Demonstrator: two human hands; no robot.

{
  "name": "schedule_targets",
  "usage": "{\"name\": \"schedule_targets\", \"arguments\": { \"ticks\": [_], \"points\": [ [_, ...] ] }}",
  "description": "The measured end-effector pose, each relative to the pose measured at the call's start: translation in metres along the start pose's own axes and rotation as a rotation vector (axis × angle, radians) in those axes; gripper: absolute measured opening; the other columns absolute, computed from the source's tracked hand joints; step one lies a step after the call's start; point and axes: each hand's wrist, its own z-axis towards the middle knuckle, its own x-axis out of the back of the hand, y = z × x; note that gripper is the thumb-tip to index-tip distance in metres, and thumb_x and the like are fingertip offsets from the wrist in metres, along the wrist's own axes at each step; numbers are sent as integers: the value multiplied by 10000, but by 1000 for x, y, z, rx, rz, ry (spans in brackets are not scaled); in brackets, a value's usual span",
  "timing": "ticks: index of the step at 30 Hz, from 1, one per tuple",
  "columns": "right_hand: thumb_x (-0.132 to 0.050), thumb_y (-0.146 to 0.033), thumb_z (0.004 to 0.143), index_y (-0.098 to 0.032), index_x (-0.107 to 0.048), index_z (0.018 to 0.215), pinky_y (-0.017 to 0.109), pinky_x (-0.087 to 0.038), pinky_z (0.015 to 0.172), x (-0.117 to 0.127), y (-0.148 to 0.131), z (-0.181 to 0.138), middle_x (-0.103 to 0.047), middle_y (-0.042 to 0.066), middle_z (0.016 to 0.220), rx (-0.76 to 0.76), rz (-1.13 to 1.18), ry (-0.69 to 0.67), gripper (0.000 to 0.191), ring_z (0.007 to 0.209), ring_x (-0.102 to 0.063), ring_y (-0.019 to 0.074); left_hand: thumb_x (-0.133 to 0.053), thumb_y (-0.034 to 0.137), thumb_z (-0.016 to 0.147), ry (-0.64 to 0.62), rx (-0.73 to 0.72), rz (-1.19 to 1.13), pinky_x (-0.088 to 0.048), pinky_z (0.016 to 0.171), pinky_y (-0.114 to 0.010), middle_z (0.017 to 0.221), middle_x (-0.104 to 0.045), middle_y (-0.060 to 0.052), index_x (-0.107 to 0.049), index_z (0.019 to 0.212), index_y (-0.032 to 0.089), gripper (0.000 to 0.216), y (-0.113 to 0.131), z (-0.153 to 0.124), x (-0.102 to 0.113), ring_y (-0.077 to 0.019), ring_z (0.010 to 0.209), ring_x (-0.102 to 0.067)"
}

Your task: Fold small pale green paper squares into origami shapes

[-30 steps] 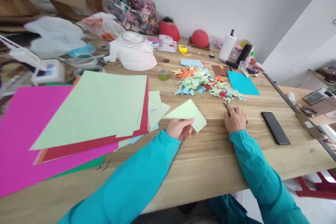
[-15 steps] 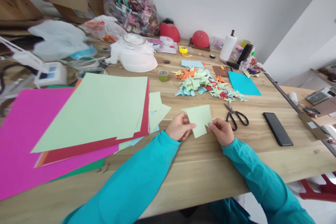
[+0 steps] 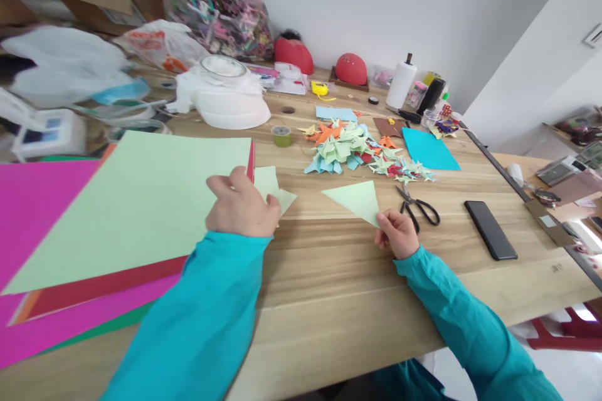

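Note:
A pale green paper triangle (image 3: 358, 199) is held at its lower right corner by my right hand (image 3: 397, 232), thumb and fingers closed on it. My left hand (image 3: 243, 205) is over the right edge of a large stack of pale green paper (image 3: 141, 194), its fingers apart. Just beyond its thumb lie small pale green paper pieces (image 3: 267, 180), partly covered by the hand. Black-handled scissors (image 3: 418, 205) rest open to the right of the triangle. Behind it sits a heap of folded paper shapes (image 3: 345, 149) in green, orange, red and blue.
A black phone (image 3: 490, 230) lies at right and a turquoise paper sheet (image 3: 430, 149) behind it. Magenta paper (image 3: 42, 213) spreads under the green stack. At the back stand a spool of green thread (image 3: 281, 135), a white cap (image 3: 230, 103) and plastic bags (image 3: 66, 66).
My left hand has let go of the paper and moved left to the stack's edge. The notched piece held between both hands now shows as a triangle in my right hand alone.

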Motion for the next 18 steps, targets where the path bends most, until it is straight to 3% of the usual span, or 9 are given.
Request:
{"name": "schedule_targets", "arguments": {
  "ticks": [4,6,8,11,13,16,18],
  "points": [
    [-550,-464,710,-158,-521,740,161,-328,296,-3,0,-2,-544,-51,388,-3,32,-58,308,277,-420,61,-456,348,723,66,-315,-53,-420,674,-381,1046,-474,-151,-503,1099,142,431,8,-15,-4,-297,900,-530],
    [-555,-458,708,-158,-519,759,159,-325,293,-4,0,-3,-546,-52,387,-15,46,-69,306,273,-419,61,-456,350,728,-36,-507,35,-390,766,-406,1050,-503,-129,-570,1026,172,365,8,-17,-10,-304,969,-488],
    [-560,-452,706,-156,-514,752,152,-316,288,-4,0,-4,-546,-52,385,-28,53,-71,303,271,-418,57,-466,378,712,-199,-604,159,-370,795,-439,1095,-509,-124,-599,1006,191,373,4,-15,-15,-330,1009,-453],
    [-566,-451,701,-152,-513,754,144,-309,285,-4,0,-4,-545,-53,382,-36,55,-68,308,269,-417,54,-479,311,678,-404,-539,276,-394,768,-434,1170,-488,-129,-565,1093,202,437,-3,-9,-19,-338,1031,-443],
    [-568,-455,697,-150,-513,756,144,-308,285,-4,-1,-4,-544,-52,381,-40,51,-67,315,270,-417,53,-497,181,622,-444,-487,329,-406,755,-437,1241,-447,-128,-536,1136,206,516,-6,-5,-19,-348,1050,-437],
    [-562,-462,699,-152,-503,730,146,-303,284,-4,-2,-5,-541,-50,381,-44,44,-66,317,270,-412,54,-509,88,560,-398,-464,296,-378,810,-485,1223,-474,-147,-569,1091,182,543,-4,-5,-16,-369,1061,-439],
    [-553,-464,705,-158,-491,710,150,-304,287,-5,-1,-5,-536,-51,383,-37,33,-65,313,271,-407,53,-493,106,604,-302,-468,62,-363,858,-475,1164,-526,-140,-576,1071,172,479,3,-10,-15,-338,1060,-460]
  ]
}}
